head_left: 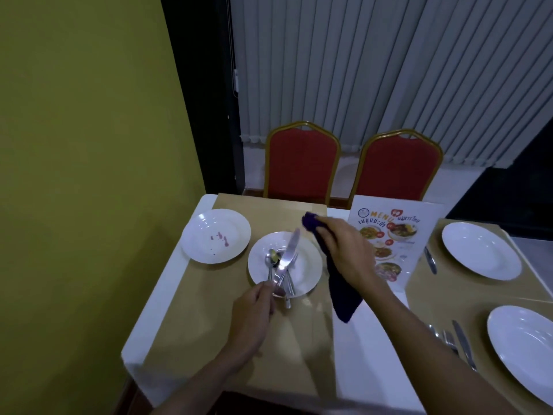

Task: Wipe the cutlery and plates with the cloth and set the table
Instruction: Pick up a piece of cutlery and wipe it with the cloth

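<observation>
My left hand [254, 310] grips the handle of a table knife [288, 253], its blade raised over a white plate [308, 265] that holds a spoon [271, 257] and other cutlery. My right hand [344, 247] holds a dark purple cloth [341, 289] that hangs down just right of that plate. A second white plate [209, 229] with red stains lies at the far left on the tan placemat [209, 319].
A menu card [419, 232] lies in the table's middle. Two clean plates [481, 250] [526, 345] sit at the right with a knife [430, 260] and cutlery [457, 342] beside them. Two red chairs [302, 163] stand behind the table; a yellow wall is left.
</observation>
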### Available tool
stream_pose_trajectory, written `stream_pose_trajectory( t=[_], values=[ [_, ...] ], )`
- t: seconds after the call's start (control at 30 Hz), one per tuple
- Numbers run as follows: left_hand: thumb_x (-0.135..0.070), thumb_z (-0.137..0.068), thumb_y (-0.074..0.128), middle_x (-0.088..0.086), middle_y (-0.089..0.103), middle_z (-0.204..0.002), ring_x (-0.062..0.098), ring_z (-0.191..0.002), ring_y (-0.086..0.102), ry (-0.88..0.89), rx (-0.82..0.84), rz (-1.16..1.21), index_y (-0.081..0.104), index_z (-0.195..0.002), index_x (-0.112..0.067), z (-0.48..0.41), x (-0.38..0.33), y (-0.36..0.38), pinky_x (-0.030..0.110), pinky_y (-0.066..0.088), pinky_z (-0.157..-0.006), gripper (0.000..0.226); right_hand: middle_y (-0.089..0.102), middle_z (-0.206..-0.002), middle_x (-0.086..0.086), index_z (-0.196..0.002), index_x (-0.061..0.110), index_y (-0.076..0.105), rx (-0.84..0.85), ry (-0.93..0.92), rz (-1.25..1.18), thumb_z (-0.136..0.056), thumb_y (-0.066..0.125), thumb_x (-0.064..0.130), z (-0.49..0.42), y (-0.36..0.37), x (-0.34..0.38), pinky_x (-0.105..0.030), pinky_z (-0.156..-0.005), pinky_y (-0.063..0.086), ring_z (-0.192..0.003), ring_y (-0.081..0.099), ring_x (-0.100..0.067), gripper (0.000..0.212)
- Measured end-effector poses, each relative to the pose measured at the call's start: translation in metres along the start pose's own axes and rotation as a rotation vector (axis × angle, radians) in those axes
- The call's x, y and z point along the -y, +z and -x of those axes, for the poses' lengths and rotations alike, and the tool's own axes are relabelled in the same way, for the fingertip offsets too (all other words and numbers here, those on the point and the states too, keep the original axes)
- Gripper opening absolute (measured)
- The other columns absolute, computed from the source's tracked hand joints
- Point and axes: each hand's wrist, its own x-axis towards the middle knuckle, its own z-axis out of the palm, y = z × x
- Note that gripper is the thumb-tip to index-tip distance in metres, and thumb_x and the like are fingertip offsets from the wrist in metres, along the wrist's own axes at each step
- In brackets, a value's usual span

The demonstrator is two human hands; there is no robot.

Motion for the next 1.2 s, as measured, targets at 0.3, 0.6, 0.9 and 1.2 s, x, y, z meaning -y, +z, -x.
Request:
stream_pose_trajectory(
  t=[0.3, 0.6, 0.9, 1.2],
  values=[
    [-0.027, -0.1, 0.052, -0.013, 0.059, -0.063, -0.002, -0.054, 0.049, 0.115, 0.036, -0.096, 0.067, -0.084, -0.027, 0.008, -0.017, -0.042, 0.022, 0.038, -0.057, 0.022, 0.061, -0.135, 0.007, -0.127, 0.028, 0.064, -0.065, -0.488, 0.205, -0.082, 0.076, 0.014, 0.047, 0.009, 0.057, -0.032, -0.049, 0.047, -0.074, 0.058, -0.023, 0.048],
    [-0.029, -0.101, 0.05, -0.015, 0.053, -0.058, 0.007, -0.058, 0.044, 0.122, 0.04, -0.001, 0.069, -0.083, -0.028, 0.018, -0.021, -0.061, 0.026, 0.034, -0.059, 0.025, 0.06, -0.134, 0.012, -0.127, 0.034, 0.062, -0.081, -0.213, 0.115, -0.095, 0.062, 0.029, 0.027, 0.002, 0.081, -0.032, -0.061, 0.049, -0.086, 0.06, -0.021, 0.032],
    [-0.02, -0.096, 0.06, 0.013, 0.064, -0.073, 0.022, -0.061, 0.06, -0.047, 0.196, 0.278, 0.075, -0.091, -0.008, -0.001, -0.047, -0.069, 0.031, 0.046, -0.054, 0.02, 0.074, -0.105, -0.012, -0.119, 0.025, 0.067, 0.524, 0.453, -1.266, -0.091, 0.065, 0.041, 0.016, -0.003, 0.108, -0.031, -0.062, 0.056, -0.081, 0.072, -0.027, 0.032],
    [-0.025, -0.092, 0.066, -0.001, 0.064, -0.12, 0.017, -0.111, 0.06, 0.085, 0.01, 0.262, 0.066, -0.113, -0.019, -0.05, -0.071, -0.082, 0.031, 0.054, -0.086, 0.022, 0.075, -0.08, 0.002, -0.097, 0.024, 0.069, 0.369, 0.398, -0.875, -0.093, 0.063, 0.038, 0.028, 0.014, 0.121, -0.022, -0.057, 0.052, -0.067, 0.07, -0.016, 0.015]
  ],
)
